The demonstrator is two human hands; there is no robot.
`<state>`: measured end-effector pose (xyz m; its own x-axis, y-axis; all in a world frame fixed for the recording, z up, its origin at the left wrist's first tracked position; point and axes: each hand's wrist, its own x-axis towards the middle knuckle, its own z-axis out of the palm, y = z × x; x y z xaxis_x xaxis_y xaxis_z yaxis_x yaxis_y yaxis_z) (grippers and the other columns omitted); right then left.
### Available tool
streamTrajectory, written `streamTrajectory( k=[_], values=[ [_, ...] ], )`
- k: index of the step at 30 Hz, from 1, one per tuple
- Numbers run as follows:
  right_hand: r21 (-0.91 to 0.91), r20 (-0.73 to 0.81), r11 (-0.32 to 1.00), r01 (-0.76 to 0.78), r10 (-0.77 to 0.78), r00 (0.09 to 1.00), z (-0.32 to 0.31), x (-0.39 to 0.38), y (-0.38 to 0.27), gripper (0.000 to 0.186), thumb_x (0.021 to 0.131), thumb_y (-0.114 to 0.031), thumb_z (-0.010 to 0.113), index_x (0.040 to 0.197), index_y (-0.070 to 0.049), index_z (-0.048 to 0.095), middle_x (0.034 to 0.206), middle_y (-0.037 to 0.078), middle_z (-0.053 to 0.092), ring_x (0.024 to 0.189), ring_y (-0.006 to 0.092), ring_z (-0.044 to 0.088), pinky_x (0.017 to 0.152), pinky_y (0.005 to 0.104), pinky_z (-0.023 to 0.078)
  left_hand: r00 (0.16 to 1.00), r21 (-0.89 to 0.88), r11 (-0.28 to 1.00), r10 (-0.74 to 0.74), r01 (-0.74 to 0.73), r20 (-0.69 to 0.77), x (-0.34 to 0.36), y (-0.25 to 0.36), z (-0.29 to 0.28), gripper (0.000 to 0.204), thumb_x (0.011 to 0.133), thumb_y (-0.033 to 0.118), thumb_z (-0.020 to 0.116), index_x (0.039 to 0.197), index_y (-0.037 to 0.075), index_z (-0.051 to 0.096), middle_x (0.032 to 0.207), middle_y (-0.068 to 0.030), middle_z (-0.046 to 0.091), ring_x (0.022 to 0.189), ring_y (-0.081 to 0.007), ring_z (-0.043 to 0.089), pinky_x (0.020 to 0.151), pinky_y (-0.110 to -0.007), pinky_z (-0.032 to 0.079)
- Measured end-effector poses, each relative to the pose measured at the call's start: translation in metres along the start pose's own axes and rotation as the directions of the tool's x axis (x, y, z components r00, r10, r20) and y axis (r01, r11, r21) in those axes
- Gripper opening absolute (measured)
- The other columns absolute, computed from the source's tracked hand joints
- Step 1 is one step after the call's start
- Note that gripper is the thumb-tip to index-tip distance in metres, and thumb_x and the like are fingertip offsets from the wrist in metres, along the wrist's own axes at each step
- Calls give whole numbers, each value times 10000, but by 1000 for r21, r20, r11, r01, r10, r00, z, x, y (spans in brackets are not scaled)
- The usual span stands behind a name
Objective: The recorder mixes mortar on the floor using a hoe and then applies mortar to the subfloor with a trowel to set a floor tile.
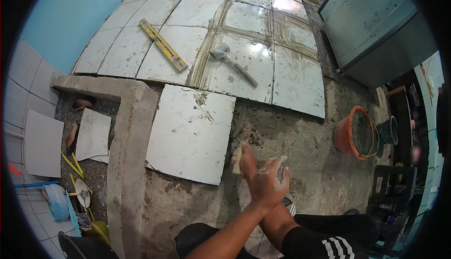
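My left hand [265, 181] reaches out over grey mortar bed [291, 137], dusted with white powder. Its thumb presses a short wooden tool handle [237, 160], while the fingers are loosely spread to the right. The tool's working end is hard to make out against the mortar. A loose white tile [190, 134] lies just left of the hand, one edge close to the handle. My right hand is not in the picture. My knees in black shorts [329, 240] show along the lower edge.
Laid glossy tiles [244, 57] cover the floor ahead, with a yellow spirit level [163, 45] and a rubber mallet [230, 59] on them. An orange bucket [354, 134] and a dark bucket [389, 130] stand right. A concrete curb [129, 155] runs left, with tile offcuts and tools beyond.
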<state>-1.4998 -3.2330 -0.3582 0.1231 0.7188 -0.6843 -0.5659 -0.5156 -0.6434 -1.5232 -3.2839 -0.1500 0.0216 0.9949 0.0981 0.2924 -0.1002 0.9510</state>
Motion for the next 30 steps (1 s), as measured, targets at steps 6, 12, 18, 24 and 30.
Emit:
streamTrajectory(
  k=[6,12,18,24,30],
  values=[
    [-412,8,894,176,-190,982,-2,31,-23,368,990,-343,462,1209,-64,561,782,96,613,539,235,571,479,346,471,999,-90,995,-51,52,17,3,2,-8,279,843,124,650,1096,6,641,1012,-197,661,943,-368,645,827,-411,507],
    [-594,1,798,104,-129,992,-25,13,-45,401,971,-342,485,1237,-56,577,875,108,614,634,191,582,526,353,469,1000,-26,1000,10,-11,-17,5,3,-8,283,846,125,652,1102,6,636,1018,-203,658,930,-365,648,835,-411,507],
    [-790,58,491,368,-537,842,-27,6,-23,409,977,-355,471,1214,-45,592,929,152,644,824,268,622,731,402,493,999,-79,996,-41,41,5,5,0,-13,284,848,122,642,1107,7,631,1027,-205,655,936,-364,650,837,-410,507],
    [-473,-150,881,16,-98,984,-35,-12,-26,411,989,-369,448,1141,-20,604,997,167,642,896,299,614,835,413,475,999,-82,996,-34,34,-3,6,-3,-14,288,850,135,642,1109,13,620,1025,-200,652,939,-364,649,830,-420,507],
    [-467,-128,883,51,-125,984,-42,-19,-30,413,992,-371,445,1158,-23,592,917,142,616,803,272,598,751,398,472,998,-50,997,-56,56,8,4,-5,-14,286,857,146,632,1116,25,624,1037,-198,652,972,-369,640,841,-426,503]
  ],
)
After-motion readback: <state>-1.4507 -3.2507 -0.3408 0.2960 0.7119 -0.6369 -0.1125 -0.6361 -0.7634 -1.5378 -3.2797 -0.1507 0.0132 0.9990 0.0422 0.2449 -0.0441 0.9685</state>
